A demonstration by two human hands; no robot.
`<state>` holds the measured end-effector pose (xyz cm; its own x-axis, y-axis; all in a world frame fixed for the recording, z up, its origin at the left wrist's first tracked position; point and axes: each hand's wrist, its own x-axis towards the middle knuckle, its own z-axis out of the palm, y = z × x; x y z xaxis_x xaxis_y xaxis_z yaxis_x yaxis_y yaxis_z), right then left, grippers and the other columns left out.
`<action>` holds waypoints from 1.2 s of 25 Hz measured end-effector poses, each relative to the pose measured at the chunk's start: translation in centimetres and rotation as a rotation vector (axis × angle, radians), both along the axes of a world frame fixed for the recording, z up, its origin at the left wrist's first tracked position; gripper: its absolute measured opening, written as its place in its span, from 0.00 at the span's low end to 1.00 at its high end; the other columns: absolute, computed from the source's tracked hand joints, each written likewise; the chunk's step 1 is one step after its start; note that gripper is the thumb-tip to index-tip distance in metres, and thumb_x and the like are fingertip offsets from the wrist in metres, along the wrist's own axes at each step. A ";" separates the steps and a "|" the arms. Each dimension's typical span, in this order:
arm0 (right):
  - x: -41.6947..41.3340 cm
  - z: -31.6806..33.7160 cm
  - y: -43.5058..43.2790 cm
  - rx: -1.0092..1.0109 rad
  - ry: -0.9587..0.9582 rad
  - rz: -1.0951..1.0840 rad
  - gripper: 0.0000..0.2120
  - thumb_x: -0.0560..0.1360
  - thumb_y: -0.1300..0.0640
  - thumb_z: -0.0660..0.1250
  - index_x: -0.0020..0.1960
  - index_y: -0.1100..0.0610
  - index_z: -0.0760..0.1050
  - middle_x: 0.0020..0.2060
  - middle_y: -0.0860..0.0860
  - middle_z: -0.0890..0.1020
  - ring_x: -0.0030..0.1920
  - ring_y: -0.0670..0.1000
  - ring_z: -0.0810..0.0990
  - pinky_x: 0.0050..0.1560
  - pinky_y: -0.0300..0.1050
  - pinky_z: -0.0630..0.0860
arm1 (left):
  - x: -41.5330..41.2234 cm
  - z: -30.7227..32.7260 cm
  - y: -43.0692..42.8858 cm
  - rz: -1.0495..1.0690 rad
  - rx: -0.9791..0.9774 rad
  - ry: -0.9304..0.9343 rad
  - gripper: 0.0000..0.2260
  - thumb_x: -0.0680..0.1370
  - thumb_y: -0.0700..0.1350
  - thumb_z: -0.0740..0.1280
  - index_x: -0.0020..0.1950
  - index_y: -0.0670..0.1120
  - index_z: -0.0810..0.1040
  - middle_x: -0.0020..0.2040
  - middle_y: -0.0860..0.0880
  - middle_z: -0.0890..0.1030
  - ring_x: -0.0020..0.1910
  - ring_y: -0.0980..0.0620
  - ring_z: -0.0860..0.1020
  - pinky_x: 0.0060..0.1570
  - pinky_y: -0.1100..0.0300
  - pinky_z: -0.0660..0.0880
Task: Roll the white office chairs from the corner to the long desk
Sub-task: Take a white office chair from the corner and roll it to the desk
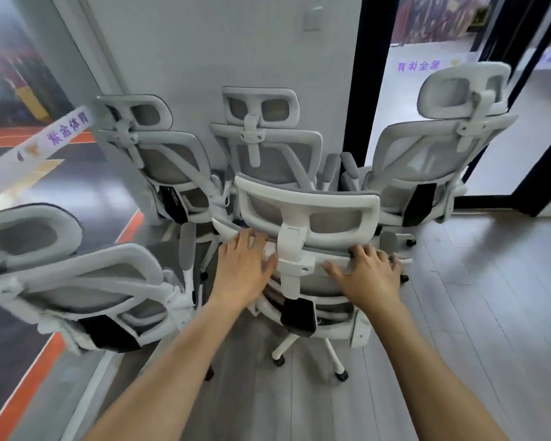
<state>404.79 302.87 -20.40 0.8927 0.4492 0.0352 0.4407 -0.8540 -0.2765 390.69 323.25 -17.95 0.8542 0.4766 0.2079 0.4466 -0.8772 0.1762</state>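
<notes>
Several white office chairs with grey mesh backs and headrests stand bunched in a corner. The nearest chair (309, 211) has its back turned to me, directly in front. My left hand (244, 265) lies over the top edge of its backrest, left of the headrest post, fingers curled on the frame. My right hand (368, 272) grips the same edge on the right of the post. Behind it stand a middle chair (264, 148), a left chair (159, 154) and a right chair (433, 160). Another chair (77, 275) sits close at my left. The long desk is out of view.
A white wall panel (220, 49) backs the chairs. Glass walls with black frames (368, 90) run on the right; a glass wall with a printed band (54, 138) runs on the left. Grey wood-look floor (474, 297) stretches to my right and behind the near chair.
</notes>
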 end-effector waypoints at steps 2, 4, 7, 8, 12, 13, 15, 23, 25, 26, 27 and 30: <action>-0.2 -1.1 1.0 0.054 -0.067 -0.058 0.38 0.71 0.20 0.53 0.65 0.49 0.73 0.64 0.48 0.77 0.73 0.53 0.67 0.79 0.60 0.49 | 0.7 -1.3 4.0 -0.073 -0.007 -0.012 0.24 0.80 0.63 0.52 0.68 0.50 0.72 0.68 0.47 0.73 0.67 0.42 0.71 0.66 0.44 0.67; -0.6 -2.0 1.3 0.086 -0.135 -0.102 0.39 0.70 0.19 0.53 0.63 0.49 0.73 0.62 0.47 0.79 0.72 0.52 0.68 0.79 0.59 0.50 | 1.1 -2.8 7.5 -0.175 -0.017 -0.072 0.22 0.80 0.63 0.55 0.66 0.51 0.72 0.65 0.49 0.74 0.63 0.43 0.72 0.65 0.44 0.68; -2.2 -3.0 1.4 0.082 -0.205 -0.166 0.38 0.70 0.20 0.54 0.62 0.49 0.73 0.58 0.47 0.79 0.69 0.53 0.72 0.79 0.58 0.54 | 1.7 -4.8 11.2 -0.301 -0.034 -0.175 0.21 0.79 0.62 0.59 0.63 0.49 0.74 0.63 0.47 0.75 0.65 0.44 0.70 0.69 0.43 0.65; -3.0 -3.3 1.6 0.074 -0.224 -0.183 0.37 0.71 0.20 0.54 0.61 0.50 0.73 0.57 0.47 0.80 0.67 0.53 0.72 0.79 0.58 0.55 | 1.8 -5.3 11.9 -0.324 -0.047 -0.189 0.21 0.79 0.63 0.60 0.63 0.49 0.74 0.63 0.47 0.74 0.66 0.44 0.69 0.70 0.43 0.64; -6.5 -3.6 2.4 0.052 -0.259 -0.286 0.39 0.70 0.19 0.51 0.57 0.51 0.75 0.53 0.48 0.80 0.63 0.54 0.75 0.76 0.57 0.61 | 1.3 -6.1 13.9 -0.443 -0.094 -0.227 0.21 0.79 0.63 0.60 0.62 0.49 0.75 0.60 0.45 0.74 0.65 0.43 0.69 0.70 0.39 0.62; -7.7 -3.6 2.5 0.051 -0.265 -0.317 0.39 0.70 0.19 0.51 0.56 0.51 0.75 0.52 0.47 0.80 0.62 0.54 0.76 0.75 0.57 0.61 | 1.3 -6.1 14.2 -0.477 -0.097 -0.226 0.22 0.79 0.63 0.60 0.62 0.49 0.76 0.59 0.44 0.74 0.65 0.42 0.69 0.69 0.39 0.63; -10.4 -4.0 2.1 0.055 -0.288 -0.368 0.38 0.70 0.19 0.53 0.56 0.51 0.76 0.51 0.47 0.80 0.61 0.54 0.76 0.75 0.56 0.61 | 0.8 -6.2 14.3 -0.538 -0.095 -0.213 0.22 0.79 0.63 0.60 0.62 0.48 0.76 0.60 0.44 0.74 0.66 0.41 0.70 0.70 0.40 0.61; -20.2 -4.1 -2.6 0.069 -0.373 -0.611 0.34 0.70 0.22 0.59 0.53 0.52 0.76 0.48 0.48 0.80 0.59 0.55 0.77 0.74 0.56 0.63 | -0.4 -5.9 9.1 -0.805 -0.117 -0.165 0.19 0.80 0.62 0.62 0.62 0.49 0.76 0.61 0.43 0.75 0.69 0.40 0.68 0.75 0.41 0.55; -23.1 -4.4 -4.2 0.051 -0.397 -0.667 0.34 0.70 0.22 0.59 0.54 0.52 0.76 0.50 0.48 0.80 0.60 0.55 0.76 0.74 0.57 0.63 | -1.2 -6.2 7.0 -0.871 -0.132 -0.182 0.19 0.80 0.61 0.63 0.63 0.49 0.76 0.62 0.43 0.75 0.70 0.40 0.67 0.77 0.44 0.51; -24.4 -4.5 -5.3 0.039 -0.406 -0.699 0.34 0.70 0.23 0.59 0.55 0.52 0.76 0.51 0.49 0.80 0.60 0.56 0.76 0.74 0.57 0.62 | -1.5 -6.2 5.7 -0.904 -0.141 -0.182 0.19 0.80 0.61 0.63 0.63 0.49 0.76 0.62 0.42 0.74 0.71 0.40 0.67 0.77 0.44 0.50; -25.9 -4.5 -6.6 0.023 -0.413 -0.740 0.34 0.71 0.23 0.59 0.55 0.52 0.76 0.52 0.49 0.80 0.60 0.56 0.76 0.74 0.57 0.62 | -1.8 -6.2 4.0 -0.945 -0.148 -0.181 0.20 0.81 0.62 0.62 0.63 0.49 0.76 0.62 0.42 0.74 0.71 0.40 0.68 0.77 0.43 0.50; -30.2 -4.4 -9.9 0.005 -0.445 -0.862 0.34 0.71 0.23 0.59 0.53 0.54 0.75 0.51 0.50 0.81 0.59 0.57 0.77 0.74 0.57 0.63 | -2.5 -6.3 -1.0 -1.072 -0.192 -0.183 0.21 0.80 0.62 0.60 0.63 0.48 0.76 0.62 0.41 0.75 0.70 0.39 0.68 0.76 0.40 0.52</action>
